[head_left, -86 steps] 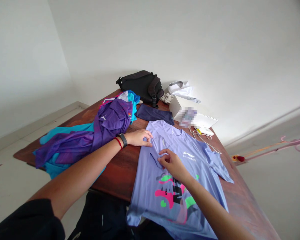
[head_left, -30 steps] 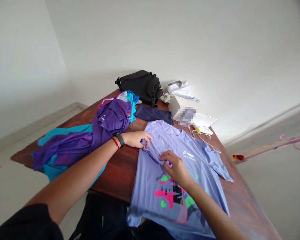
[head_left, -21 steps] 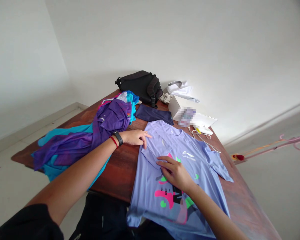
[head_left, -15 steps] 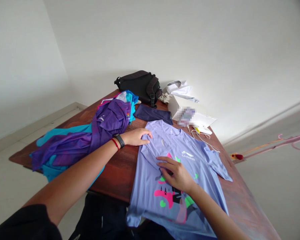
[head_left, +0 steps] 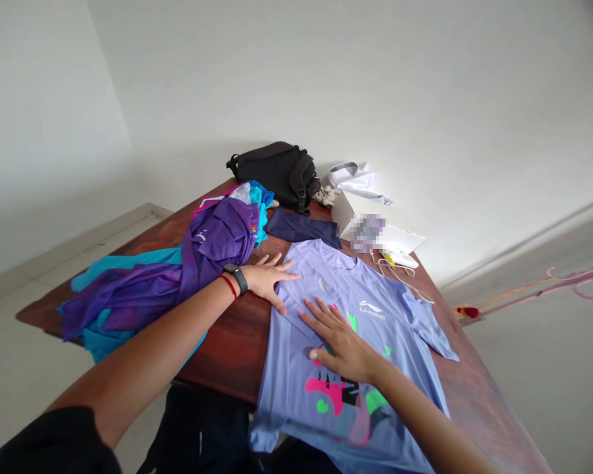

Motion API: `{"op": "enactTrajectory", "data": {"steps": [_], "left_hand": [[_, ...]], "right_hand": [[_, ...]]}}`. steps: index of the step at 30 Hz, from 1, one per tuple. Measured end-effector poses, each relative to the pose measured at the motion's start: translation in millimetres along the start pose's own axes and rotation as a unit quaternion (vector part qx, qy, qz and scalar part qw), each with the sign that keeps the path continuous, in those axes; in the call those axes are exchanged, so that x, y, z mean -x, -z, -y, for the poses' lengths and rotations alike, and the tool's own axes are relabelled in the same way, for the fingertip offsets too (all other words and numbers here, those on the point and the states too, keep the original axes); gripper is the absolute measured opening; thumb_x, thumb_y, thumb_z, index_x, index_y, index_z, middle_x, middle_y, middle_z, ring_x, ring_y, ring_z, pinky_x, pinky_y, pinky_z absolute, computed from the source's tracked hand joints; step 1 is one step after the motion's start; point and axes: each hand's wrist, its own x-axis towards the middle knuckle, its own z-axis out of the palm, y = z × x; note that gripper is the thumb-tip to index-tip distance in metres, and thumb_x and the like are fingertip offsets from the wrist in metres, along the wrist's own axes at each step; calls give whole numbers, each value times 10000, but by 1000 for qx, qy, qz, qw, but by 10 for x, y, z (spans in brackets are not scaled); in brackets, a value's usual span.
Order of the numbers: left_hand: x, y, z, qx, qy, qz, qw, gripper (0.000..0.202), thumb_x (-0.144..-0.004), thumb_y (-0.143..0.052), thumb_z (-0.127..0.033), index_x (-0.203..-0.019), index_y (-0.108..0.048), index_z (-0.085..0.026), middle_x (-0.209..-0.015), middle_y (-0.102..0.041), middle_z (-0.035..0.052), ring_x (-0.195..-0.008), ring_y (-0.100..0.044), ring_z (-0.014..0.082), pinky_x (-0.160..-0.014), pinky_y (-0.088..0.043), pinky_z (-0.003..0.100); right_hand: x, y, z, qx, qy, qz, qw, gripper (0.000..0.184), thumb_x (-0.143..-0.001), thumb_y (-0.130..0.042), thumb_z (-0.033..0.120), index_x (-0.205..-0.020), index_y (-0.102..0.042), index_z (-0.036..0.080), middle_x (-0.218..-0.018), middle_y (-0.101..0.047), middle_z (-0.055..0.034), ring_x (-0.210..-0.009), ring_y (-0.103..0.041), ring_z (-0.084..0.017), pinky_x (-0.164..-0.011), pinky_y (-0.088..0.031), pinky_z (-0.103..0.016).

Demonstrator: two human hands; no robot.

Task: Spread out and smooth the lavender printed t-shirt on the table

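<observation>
Fingers point(head_left: 314, 315) of the right hand point(head_left: 343, 342) are spread wide and pressed flat, palm down, gripping nothing; the hand lies on the chest of a lilac T-shirt point(head_left: 400, 329), just above its pink, green and black print. The left hand point(head_left: 267, 280) is also open and flat with its fingers point(head_left: 282, 277) fanned out; it holds nothing, its palm rests on the tabletop point(head_left: 227, 339) and its fingertips touch the left edge of the T-shirt by the shoulder. A black band point(head_left: 236, 277) and a thin red cord point(head_left: 228, 287) sit on the left wrist. The T-shirt lies face up on the right half of the tabletop, neck away from the person, hem hanging over the near edge. Its right sleeve is spread out flat; the left sleeve looks folded inward between the two hands, though the crease is hard to read. Left of the left forearm is a heap of clothes point(head_left: 178, 276), purple over blue. At the far end are a black bag point(head_left: 277, 168), a dark blue cloth point(head_left: 301, 227) touching the collar, a white box point(head_left: 393, 236) and a white cable point(head_left: 400, 273). A pink hanger point(head_left: 573, 280) lies on the floor to the right.
</observation>
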Motion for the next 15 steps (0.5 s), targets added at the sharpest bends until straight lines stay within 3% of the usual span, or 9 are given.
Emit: {"op": "enactTrajectory", "data": {"steps": [5, 9, 15], "left_hand": [[-17, -9, 14, -4, 11, -4, 1000, 1143, -630, -738, -731, -1583, -234, -353, -1672, 36, 30, -1505, 119, 432, -1174, 22, 649], [-19, -6, 4, -15, 8, -3, 1000, 1147, -638, -717, -752, -1588, -232, -331, -1673, 26, 47, -1509, 118, 421, -1180, 25, 637], [-31, -12, 37, -28, 14, -1, 1000, 1196, -625, -707, -784, -1599, -180, -330, -1669, 64, 62, -1505, 121, 429, -1178, -3, 646]], "right_hand": [[-137, 104, -140, -15, -124, -58, 991, 640, -1012, -314, 605, -1586, -228, 336, -1680, -95, -29, -1546, -33, -302, -1217, -155, -597], [-405, 127, -93, -5, -114, -56, 992, 697, -984, -324, 663, -1582, -262, 310, -1683, -60, -32, -1545, 4, -315, -1225, -137, -578], [-673, 64, -95, -8, -126, -34, 991, 832, -926, -309, 764, -1600, -195, 288, -1683, -47, -81, -1541, -18, -359, -1210, -109, -608]]}}
